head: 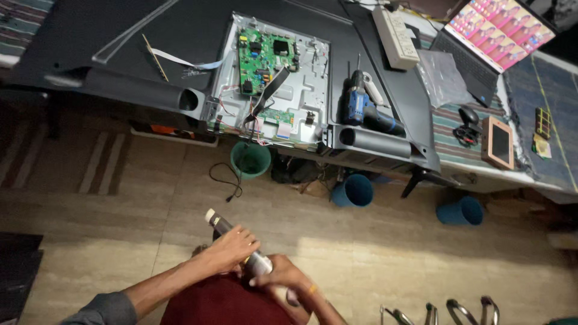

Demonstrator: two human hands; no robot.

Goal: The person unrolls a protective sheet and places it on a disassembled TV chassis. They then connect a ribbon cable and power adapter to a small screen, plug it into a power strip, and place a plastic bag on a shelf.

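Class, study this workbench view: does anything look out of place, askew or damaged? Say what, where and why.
The flat television lies face down with its back panel off, baring the green circuit board and loose wires trailing over the edge. A black cable lies stray on the floor. The left hand and right hand grip a dark cylindrical tube.

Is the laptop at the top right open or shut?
Open: the dark laptop has its lid raised, the screen lit with pink pictures and the keyboard exposed.
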